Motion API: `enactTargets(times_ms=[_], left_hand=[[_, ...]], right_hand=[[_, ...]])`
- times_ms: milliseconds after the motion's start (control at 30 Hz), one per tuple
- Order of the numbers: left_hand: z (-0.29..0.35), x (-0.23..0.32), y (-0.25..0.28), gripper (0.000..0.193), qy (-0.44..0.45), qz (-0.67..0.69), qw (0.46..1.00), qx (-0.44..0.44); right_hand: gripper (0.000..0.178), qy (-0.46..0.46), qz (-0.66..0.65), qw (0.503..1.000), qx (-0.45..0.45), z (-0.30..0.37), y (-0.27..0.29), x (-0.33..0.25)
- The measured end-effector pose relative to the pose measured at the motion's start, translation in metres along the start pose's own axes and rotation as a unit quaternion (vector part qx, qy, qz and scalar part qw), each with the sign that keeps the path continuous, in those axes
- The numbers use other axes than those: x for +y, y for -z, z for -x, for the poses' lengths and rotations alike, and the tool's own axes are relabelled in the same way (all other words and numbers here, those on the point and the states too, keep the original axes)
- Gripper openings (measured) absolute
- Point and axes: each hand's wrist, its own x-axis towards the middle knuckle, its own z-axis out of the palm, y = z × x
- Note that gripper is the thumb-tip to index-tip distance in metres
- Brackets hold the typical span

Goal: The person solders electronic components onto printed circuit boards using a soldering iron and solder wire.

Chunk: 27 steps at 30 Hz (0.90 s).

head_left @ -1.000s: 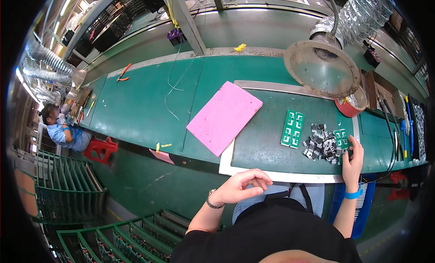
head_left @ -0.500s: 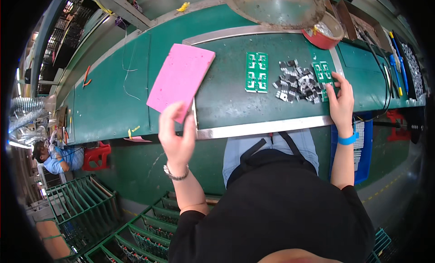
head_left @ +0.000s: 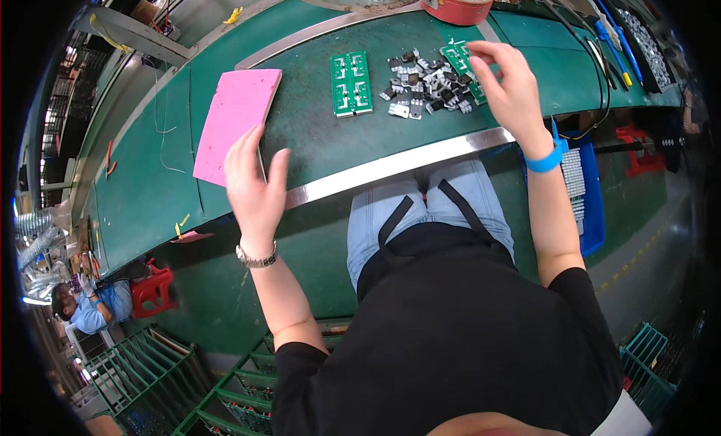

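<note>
The fisheye head view looks steeply down from the wearer's own head, with the black shirt [head_left: 451, 338] nearest, and faces forward across the green surface [head_left: 308, 147], wide enough to take in the left hand [head_left: 254, 181], right hand [head_left: 509, 87] and floor [head_left: 214, 286]

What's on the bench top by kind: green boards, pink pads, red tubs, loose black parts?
Green boards: 2
Pink pad: 1
Red tub: 1
Total: 4, leaving out the loose black parts, too heaped to count.
</note>
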Motion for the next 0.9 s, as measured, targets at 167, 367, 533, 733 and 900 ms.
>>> enactTargets(times_ms=[167,367,533,733,900], left_hand=[[-0.058,0.032,-0.030,0.086,-0.099,0.016,0.985,-0.142],[-0.113,0.019,-0.065,0.102,-0.139,0.071,0.952,-0.262],[-0.106,0.031,-0.057,0.102,-0.162,0.021,0.952,-0.260],[-0.130,0.013,-0.064,0.091,-0.044,0.090,0.980,-0.170],[-0.226,-0.033,-0.091,0.082,-0.019,0.137,0.990,0.041]], right_hand=[[0.023,0.080,0.047,0.986,-0.137,-0.044,-0.037,0.006],[0.023,0.125,0.148,0.943,-0.271,-0.068,-0.064,0.001],[0.024,0.141,0.152,0.948,-0.240,-0.068,-0.061,0.010],[0.024,0.017,0.045,0.980,-0.193,-0.064,-0.039,0.016],[0.021,-0.053,-0.033,0.982,-0.180,-0.074,-0.043,0.025]])
